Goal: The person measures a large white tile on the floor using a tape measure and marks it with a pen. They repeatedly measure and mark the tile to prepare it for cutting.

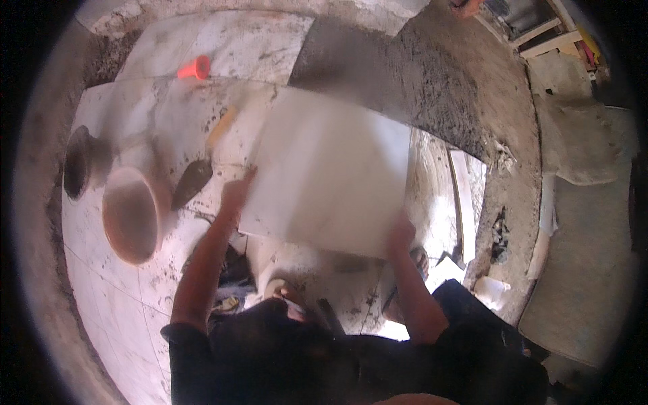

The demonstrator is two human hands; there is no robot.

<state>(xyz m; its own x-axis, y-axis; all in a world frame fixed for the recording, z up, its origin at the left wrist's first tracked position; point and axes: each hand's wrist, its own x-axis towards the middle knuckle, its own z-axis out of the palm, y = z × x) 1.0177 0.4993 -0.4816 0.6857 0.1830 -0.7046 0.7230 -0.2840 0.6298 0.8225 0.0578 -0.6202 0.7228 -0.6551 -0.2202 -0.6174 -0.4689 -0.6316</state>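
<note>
A large pale floor tile [327, 169] is held in front of me, one side edge in each hand. My left hand [237, 192] grips its left edge, and my right hand [401, 236] its lower right edge; the fingers are partly hidden by the tile. Left of my left hand lies a pointed trowel [192, 182] on the laid tiles. A yellowish handle-like piece [221, 126] rests farther up. Beyond the tile's far edge spreads a patch of dark grey mortar [378, 77].
An orange-rimmed bucket [164, 209] and a dark round container [79, 162] stand at the left. A bright orange cup [196, 67] lies on the far tiles [250, 40]. At right are a white strip [464, 202], rubble, and a sack [584, 142].
</note>
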